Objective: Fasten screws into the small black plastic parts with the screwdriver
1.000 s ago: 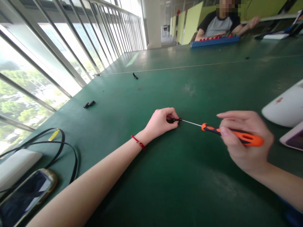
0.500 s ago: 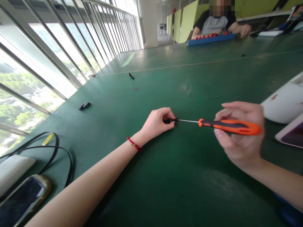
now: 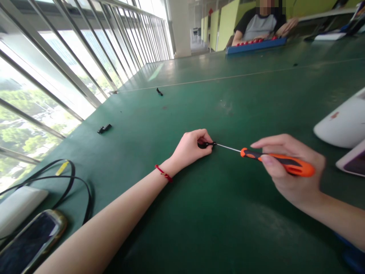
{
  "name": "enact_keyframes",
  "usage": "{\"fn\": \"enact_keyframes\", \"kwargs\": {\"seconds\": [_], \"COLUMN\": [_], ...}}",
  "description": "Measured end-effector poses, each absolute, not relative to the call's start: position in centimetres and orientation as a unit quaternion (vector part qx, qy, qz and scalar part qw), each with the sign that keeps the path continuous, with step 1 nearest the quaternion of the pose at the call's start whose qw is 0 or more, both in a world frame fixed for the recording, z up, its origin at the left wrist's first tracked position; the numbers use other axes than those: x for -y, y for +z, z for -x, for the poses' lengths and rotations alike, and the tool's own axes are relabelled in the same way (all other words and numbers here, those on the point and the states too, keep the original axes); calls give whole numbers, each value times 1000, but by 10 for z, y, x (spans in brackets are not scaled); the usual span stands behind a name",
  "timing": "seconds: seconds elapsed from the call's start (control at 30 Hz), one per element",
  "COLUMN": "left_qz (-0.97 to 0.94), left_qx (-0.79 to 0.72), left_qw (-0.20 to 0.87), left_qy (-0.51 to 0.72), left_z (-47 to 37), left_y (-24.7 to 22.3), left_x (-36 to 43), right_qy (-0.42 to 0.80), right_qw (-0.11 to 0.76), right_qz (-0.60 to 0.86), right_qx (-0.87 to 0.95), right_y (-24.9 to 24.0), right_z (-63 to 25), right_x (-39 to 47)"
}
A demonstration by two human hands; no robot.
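Observation:
My left hand (image 3: 193, 145) rests on the green table (image 3: 182, 213), its thumb and fingers pinching a small black part (image 3: 203, 145). Most of that part is hidden inside the hand, so its kind does not show. An orange and black screwdriver (image 3: 296, 166) is held by my right hand (image 3: 299, 167), with the thumb and fingers around its handle. Its thin metal shaft points left, and the tip meets the end of the black part at my left fingertips.
Small black pieces (image 3: 104, 128) lie farther left. A phone (image 3: 32, 241), a white box (image 3: 21, 209) and a black cable (image 3: 72, 171) are at lower left. On the right stand a white container (image 3: 343, 123) and another device (image 3: 353, 161). Across the table a person (image 3: 258, 24) sits behind a blue tray (image 3: 256, 45).
My right hand has shifted its fingers on the handle and lowered it, tilting the screwdriver so its handle end sits lower. My left hand keeps its pinch. The view has shifted slightly.

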State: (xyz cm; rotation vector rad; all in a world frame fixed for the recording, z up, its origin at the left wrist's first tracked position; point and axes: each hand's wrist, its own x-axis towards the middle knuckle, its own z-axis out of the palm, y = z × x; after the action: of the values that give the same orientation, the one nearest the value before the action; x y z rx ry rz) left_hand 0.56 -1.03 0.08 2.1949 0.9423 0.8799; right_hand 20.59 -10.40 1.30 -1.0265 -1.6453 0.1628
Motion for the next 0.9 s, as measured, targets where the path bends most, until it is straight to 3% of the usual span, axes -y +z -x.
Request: {"fn": "enact_keyframes", "kwargs": {"seconds": [0.2, 0.4, 0.6, 0.8, 0.9], "left_qz": [-826, -826, -827, -827, -827], "left_qx": [-355, -355, -355, -354, -357], "left_qw": [288, 289, 290, 291, 289], "left_qy": [331, 327, 325, 326, 325], "left_z": [-6, -6, -6, -6, -7], "left_y": [0, 1, 0, -1, 0], "left_x": [10, 10, 9, 9, 9], "right_qy": [58, 41, 66, 41, 51], "right_qw": [623, 552, 625, 547, 604], "right_qz": [386, 434, 367, 445, 414], "right_qx": [678, 710, 686, 708, 679], "right_y": [11, 13, 12, 11, 9], "right_z": [-205, -206, -205, -207, -205], "right_x": [103, 106, 102, 107, 106]}}
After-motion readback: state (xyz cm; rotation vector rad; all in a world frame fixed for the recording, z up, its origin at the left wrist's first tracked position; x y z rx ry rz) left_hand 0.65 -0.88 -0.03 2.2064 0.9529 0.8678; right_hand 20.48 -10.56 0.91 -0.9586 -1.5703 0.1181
